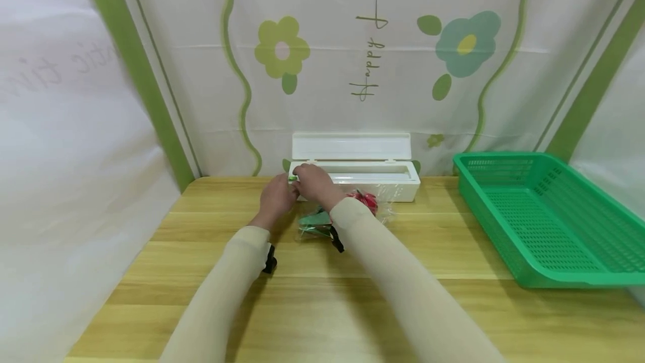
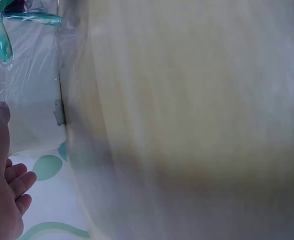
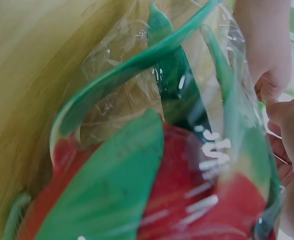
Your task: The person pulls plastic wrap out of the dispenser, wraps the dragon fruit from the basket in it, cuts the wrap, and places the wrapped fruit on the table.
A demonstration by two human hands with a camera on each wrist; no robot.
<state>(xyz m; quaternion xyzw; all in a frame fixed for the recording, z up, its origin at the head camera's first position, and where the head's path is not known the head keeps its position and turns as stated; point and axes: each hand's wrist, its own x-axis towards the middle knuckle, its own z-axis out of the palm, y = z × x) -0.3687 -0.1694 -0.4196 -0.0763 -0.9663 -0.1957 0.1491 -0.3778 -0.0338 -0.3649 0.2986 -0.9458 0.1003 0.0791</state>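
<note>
White box (image 1: pixel 363 187), lid (image 1: pixel 351 145) up: best braced while its left end was worked, clear film (image 2: pixel 36 75) kept smooth. Wrapped red-and-green bundle (image 3: pixel 152 165) lay before it, partly under the right sleeve (image 1: pixel 403 279), nearer the body than the fingers. Right hand (image 1: pixel 317 184), left hand (image 1: pixel 278 198) met, fingers bent, at a small green piece (image 1: pixel 292 178); could not tell if either gripped it.

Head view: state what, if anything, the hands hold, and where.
Cannot be told: left hand and right hand meet by something green at the left end of the white box, any grip hidden.
</note>
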